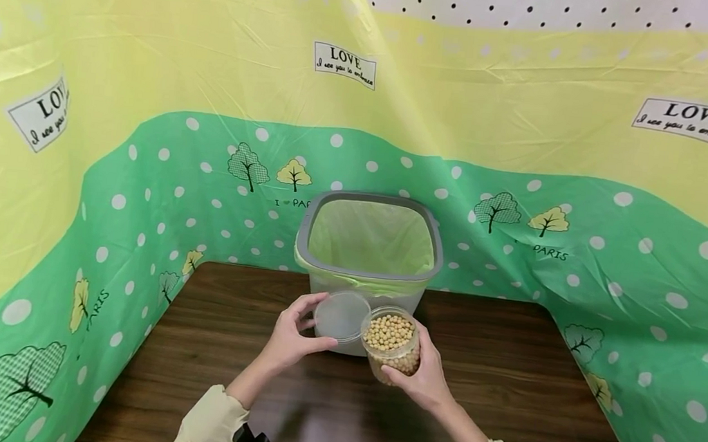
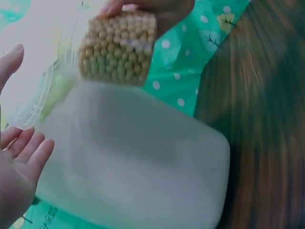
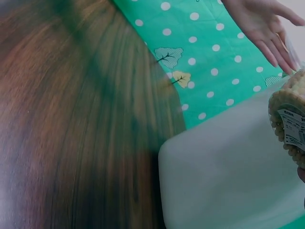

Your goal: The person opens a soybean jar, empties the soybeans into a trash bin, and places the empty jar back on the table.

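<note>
My left hand (image 1: 292,330) holds a round clear lid (image 1: 343,316) by its edge, thumb below and fingers above. My right hand (image 1: 426,372) grips a clear jar (image 1: 395,352) of round tan beans, tilted a little, its mouth uncovered. The lid's edge is beside the jar's rim; I cannot tell whether they touch. In the left wrist view, the beans (image 2: 116,47) show through the jar wall, and the lid (image 2: 31,90) appears washed out by light. A printed label (image 3: 293,128) is on the jar's bottom in the right wrist view.
A trash bin (image 1: 365,274) with a grey rim and a light green liner (image 1: 372,233) stands just behind both hands. It sits on a dark wood table (image 1: 233,329). Green and yellow printed cloth (image 1: 205,202) hangs around the table's back and sides.
</note>
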A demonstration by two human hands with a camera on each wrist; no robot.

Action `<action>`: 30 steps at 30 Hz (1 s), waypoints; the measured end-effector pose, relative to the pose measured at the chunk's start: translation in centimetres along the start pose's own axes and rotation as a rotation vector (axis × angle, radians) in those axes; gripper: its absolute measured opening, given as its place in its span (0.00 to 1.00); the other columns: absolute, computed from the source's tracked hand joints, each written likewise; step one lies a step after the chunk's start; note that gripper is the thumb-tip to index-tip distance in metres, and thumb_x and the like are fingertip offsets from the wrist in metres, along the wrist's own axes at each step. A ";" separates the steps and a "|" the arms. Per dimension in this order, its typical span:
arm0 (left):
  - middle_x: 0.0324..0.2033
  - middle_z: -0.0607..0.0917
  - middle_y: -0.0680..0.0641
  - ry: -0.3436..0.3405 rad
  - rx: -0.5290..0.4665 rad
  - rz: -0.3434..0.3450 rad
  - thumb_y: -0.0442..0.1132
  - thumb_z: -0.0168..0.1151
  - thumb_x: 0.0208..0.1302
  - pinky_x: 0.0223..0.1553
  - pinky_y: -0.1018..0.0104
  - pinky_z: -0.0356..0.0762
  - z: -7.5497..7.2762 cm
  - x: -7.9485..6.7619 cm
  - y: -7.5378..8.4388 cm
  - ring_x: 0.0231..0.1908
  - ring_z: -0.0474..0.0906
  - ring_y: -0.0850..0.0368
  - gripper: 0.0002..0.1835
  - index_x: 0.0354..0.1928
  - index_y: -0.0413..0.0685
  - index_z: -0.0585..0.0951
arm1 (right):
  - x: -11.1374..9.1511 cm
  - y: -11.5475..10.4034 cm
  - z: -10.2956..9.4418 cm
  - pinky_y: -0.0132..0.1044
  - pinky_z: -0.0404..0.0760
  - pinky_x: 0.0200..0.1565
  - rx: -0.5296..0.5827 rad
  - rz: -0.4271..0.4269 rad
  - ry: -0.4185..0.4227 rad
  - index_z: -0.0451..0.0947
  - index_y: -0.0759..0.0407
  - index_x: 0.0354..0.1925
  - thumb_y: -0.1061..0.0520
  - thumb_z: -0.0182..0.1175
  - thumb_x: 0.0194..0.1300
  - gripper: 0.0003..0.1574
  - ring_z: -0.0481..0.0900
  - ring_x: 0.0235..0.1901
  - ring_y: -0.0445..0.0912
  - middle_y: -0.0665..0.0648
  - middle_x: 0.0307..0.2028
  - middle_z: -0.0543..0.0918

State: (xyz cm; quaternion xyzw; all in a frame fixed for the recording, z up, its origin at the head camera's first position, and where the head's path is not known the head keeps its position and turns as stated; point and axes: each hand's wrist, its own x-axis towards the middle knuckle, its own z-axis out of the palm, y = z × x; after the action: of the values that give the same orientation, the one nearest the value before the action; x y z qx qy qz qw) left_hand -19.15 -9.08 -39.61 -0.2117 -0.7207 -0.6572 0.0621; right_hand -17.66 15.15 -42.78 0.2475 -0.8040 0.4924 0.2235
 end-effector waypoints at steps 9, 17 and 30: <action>0.51 0.74 0.35 0.094 0.120 0.012 0.25 0.72 0.39 0.45 0.65 0.76 -3.2 -1.9 -4.8 0.49 0.71 0.57 0.36 0.56 0.31 0.70 | -0.5 0.4 -0.9 0.29 0.74 0.43 -0.025 0.040 0.024 0.61 0.74 0.58 0.67 0.70 0.33 0.50 0.72 0.46 0.37 0.67 0.48 0.75; 0.51 0.75 0.42 0.173 0.198 -0.112 0.34 0.76 0.37 0.46 0.65 0.76 -5.7 -3.7 -9.7 0.51 0.71 0.49 0.37 0.55 0.40 0.72 | -1.5 3.0 -1.4 0.31 0.73 0.44 -0.061 0.029 0.001 0.59 0.70 0.61 0.65 0.72 0.34 0.54 0.71 0.48 0.39 0.66 0.50 0.73; 0.48 0.77 0.40 0.128 0.422 -0.271 0.44 0.77 0.35 0.49 0.52 0.72 -6.6 -5.7 -15.4 0.50 0.73 0.44 0.41 0.55 0.34 0.73 | -2.5 3.2 -1.5 0.31 0.73 0.44 -0.051 0.045 0.000 0.59 0.72 0.60 0.65 0.71 0.35 0.53 0.71 0.47 0.36 0.66 0.48 0.74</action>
State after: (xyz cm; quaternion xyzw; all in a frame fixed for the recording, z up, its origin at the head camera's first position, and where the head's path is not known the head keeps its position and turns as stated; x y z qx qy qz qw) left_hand -21.24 -17.53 -55.07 -0.0534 -0.8583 -0.5065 0.0619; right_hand -17.52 18.17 -45.85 0.2236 -0.8216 0.4766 0.2185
